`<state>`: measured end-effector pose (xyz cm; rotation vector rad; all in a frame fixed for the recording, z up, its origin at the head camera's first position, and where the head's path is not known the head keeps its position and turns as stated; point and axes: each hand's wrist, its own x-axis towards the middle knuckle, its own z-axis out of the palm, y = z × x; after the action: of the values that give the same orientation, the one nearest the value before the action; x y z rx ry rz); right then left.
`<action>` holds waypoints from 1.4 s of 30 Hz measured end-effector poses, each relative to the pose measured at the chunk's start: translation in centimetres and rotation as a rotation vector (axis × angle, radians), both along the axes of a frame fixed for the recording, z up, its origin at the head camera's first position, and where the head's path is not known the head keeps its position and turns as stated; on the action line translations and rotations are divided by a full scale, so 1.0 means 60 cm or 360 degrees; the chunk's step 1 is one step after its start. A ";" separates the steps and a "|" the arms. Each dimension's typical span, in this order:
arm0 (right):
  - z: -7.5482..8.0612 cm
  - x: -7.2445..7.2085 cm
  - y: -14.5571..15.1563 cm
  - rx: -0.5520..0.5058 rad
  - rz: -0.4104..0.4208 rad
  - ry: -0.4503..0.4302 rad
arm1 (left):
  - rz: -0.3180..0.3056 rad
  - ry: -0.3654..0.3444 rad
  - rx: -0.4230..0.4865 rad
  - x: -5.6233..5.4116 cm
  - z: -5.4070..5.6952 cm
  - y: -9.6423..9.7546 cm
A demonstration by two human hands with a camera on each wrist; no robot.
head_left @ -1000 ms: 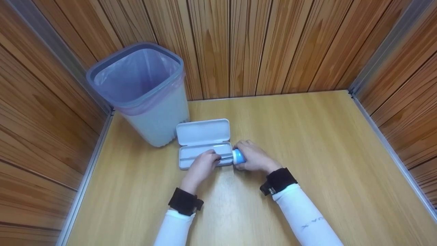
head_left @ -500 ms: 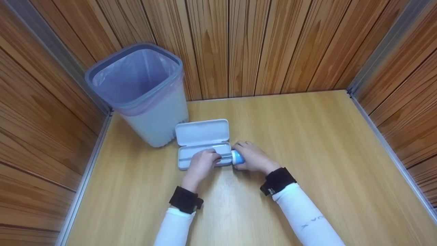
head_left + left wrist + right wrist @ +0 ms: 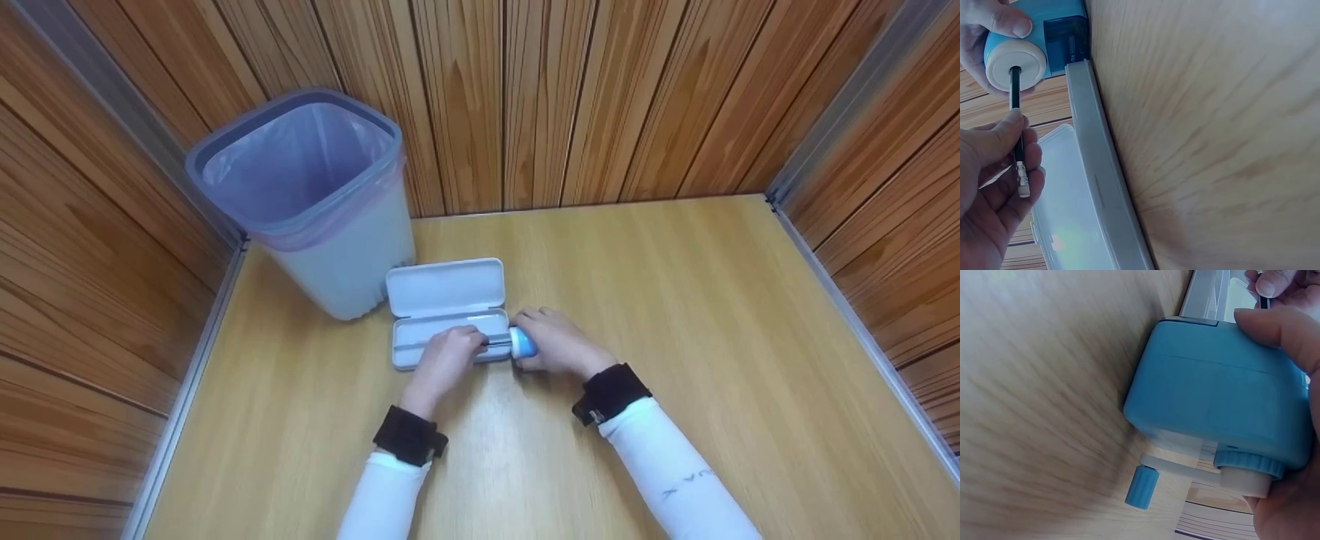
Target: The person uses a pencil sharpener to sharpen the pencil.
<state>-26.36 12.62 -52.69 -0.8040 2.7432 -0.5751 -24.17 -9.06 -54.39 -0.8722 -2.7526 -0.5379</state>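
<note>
My left hand [image 3: 444, 361] pinches a black pencil [image 3: 1014, 93] between thumb and fingers, with its metal band and eraser end toward the palm. The pencil's other end sits inside the round white opening of a blue pencil sharpener [image 3: 1213, 388], so its tip is hidden. Wrapped around the sharpener's body is my right hand [image 3: 559, 345], thumb on its side. A crank handle [image 3: 1143, 486] sticks out at the sharpener's back, with no fingers on it. Under the left hand lies a pale pencil case [image 3: 446, 289] with its lid up; its right end is right at the sharpener.
Behind the case at left stands a tall waste bin [image 3: 352, 255] with a plastic liner, close to the lid's corner. Wood-panelled walls [image 3: 540, 105] border the tabletop [image 3: 660, 285] at the back and both sides.
</note>
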 end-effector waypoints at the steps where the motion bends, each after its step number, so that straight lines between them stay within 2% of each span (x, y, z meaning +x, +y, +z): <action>1: 0.000 0.000 0.000 -0.0001 -0.0002 0.0002 | 0.0001 0.0006 -0.0008 -0.001 0.001 0.001; 5: 0.001 -0.001 0.000 -0.0008 -0.0006 0.0003 | 0.0001 0.0031 -0.0046 -0.002 0.005 0.003; 12: -0.001 -0.001 -0.001 -0.0008 0.0044 0.0099 | -0.0024 0.0111 -0.0121 -0.001 0.005 0.006; 19: -0.001 0.001 0.000 -0.0026 -0.0009 0.0065 | -0.0045 0.0092 -0.0085 0.000 0.001 0.014; 27: -0.002 0.002 -0.001 -0.0036 0.0016 0.0101 | -0.0063 0.0111 -0.0059 -0.004 -0.002 0.025; 34: 0.000 0.001 -0.003 -0.0036 0.0007 0.0111 | -0.0066 0.0125 -0.0070 -0.006 -0.003 0.029; 42: -0.001 -0.001 -0.004 -0.0023 0.0055 0.0128 | -0.0094 0.0165 -0.0093 -0.007 -0.003 0.032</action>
<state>-26.43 12.38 -52.75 -0.8947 2.7948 -0.5686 -24.57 -7.11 -54.59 -0.9692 -2.6685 -0.4122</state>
